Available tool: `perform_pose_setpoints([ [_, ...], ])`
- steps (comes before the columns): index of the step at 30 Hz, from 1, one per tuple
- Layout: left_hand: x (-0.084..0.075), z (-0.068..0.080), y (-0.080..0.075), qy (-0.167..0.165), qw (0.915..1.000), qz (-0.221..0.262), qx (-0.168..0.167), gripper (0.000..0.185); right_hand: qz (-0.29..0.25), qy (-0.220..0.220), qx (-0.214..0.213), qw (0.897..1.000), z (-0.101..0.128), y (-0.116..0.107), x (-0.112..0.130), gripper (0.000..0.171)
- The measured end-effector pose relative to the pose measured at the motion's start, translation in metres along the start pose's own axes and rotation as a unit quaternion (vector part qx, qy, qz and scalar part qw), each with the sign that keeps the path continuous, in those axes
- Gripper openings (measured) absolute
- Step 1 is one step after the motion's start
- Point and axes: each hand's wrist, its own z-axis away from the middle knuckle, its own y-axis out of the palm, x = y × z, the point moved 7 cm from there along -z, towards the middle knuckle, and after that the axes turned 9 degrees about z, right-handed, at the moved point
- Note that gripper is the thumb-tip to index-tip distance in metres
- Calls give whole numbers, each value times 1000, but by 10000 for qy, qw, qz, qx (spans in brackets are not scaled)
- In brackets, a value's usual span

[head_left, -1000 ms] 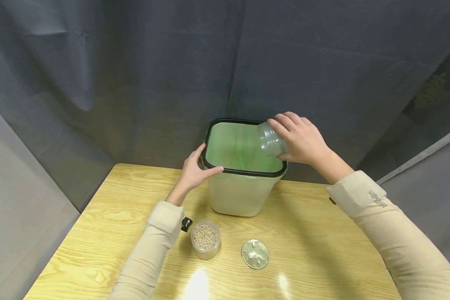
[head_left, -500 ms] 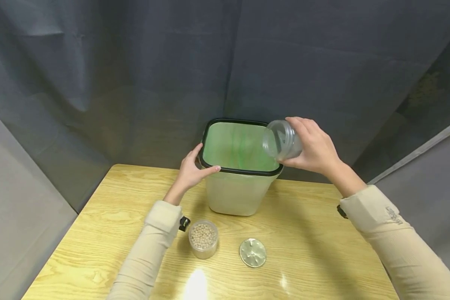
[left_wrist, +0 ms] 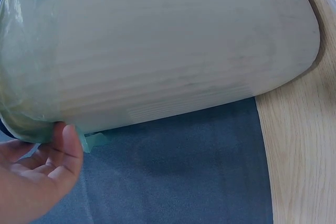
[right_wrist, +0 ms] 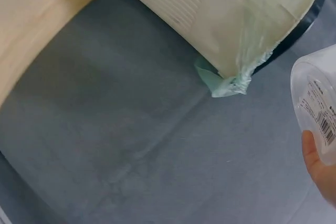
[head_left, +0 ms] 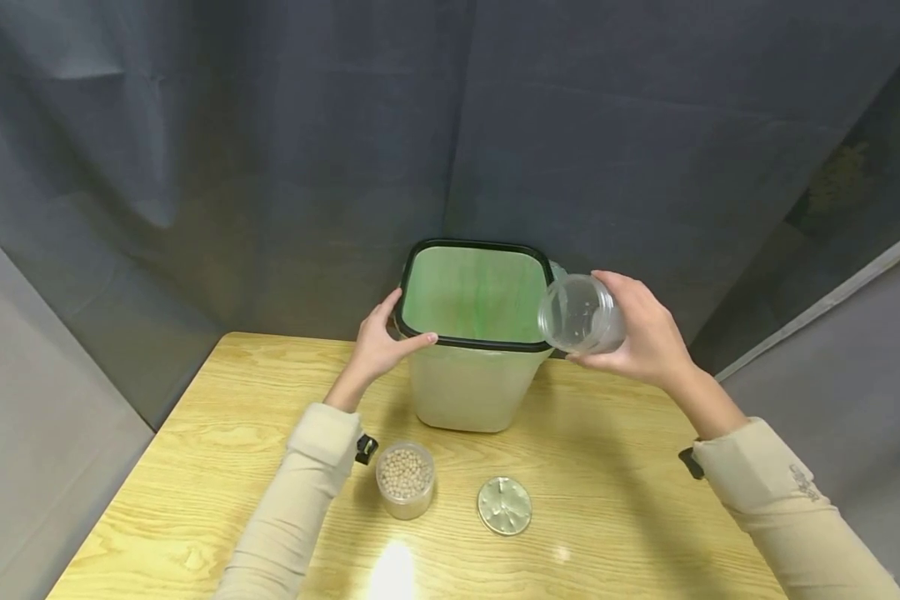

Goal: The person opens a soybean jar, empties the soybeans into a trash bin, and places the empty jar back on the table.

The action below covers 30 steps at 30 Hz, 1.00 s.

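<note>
Right hand (head_left: 645,333) grips the empty clear jar (head_left: 579,314), now pulled back right of the green-lined bin (head_left: 471,379); left hand (head_left: 381,342) clasps its rim; bean jar (head_left: 406,479) sits before it.

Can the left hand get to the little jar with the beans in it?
Probably yes. The left hand grips the bin rim, but nothing lies between it and the bean jar beside its sleeve.

Bin (right_wrist: 226,9) fills 12 to 2 o'clock, green liner (right_wrist: 223,83) hanging below rim. Clear jar (right_wrist: 317,103) at 3 o'clock, fingertip (right_wrist: 315,158) touching. Table (right_wrist: 37,14) at 10 o'clock.
</note>
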Motion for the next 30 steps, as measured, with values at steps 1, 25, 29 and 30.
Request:
perform_pose_setpoints([
  [1, 0, 0, 0, -1, 10000, -8, -11, 93, -66, 67, -35, 9999, 4, 0, -2, 98],
  [25, 1, -3, -4, -26, 10000, 4, 19, 93, -991, 1963, -158, 9754, 119, 45, -33, 97],
  [29, 3, -4, -6, -98, 9999, -11, -28, 93, -1141, 2178, 5, 9693, 134, 62, -31, 96],
  [30, 3, -4, -7, -106, 9999, -12, -30, 93, -1212, 2245, 48, 9669, 137, 66, -31, 95],
])
